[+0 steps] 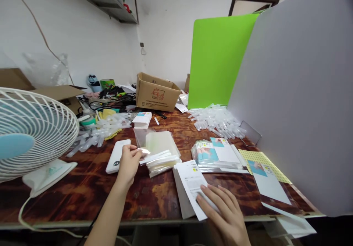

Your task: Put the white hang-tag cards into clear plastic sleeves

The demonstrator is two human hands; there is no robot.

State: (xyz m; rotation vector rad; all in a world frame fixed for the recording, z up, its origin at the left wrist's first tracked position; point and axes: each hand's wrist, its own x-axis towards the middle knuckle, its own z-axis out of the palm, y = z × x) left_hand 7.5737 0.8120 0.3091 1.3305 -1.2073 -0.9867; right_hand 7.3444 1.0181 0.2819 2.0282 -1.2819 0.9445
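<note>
My left hand [130, 163] pinches the edge of a clear plastic bag [142, 137] at the left of a pile of similar clear bags [162, 146]. My right hand [224, 211] rests with its fingers stretched out on the top printed card [191, 179]. That card lies askew on a stack of white cards [182, 198] near the table's front edge; the right thumb is hidden. Behind them sits a pile of bagged cards [205, 156] with blue pictures. One more bagged card [268, 183] lies at the right, over a yellow sticker sheet [278, 170].
A white fan [33, 135] stands at the left, and a white power bank [118, 156] lies beside my left hand. Translucent plastic pieces [215, 119] are heaped at the back right, by a grey partition [289, 110]. A cardboard box [157, 93] stands at the back.
</note>
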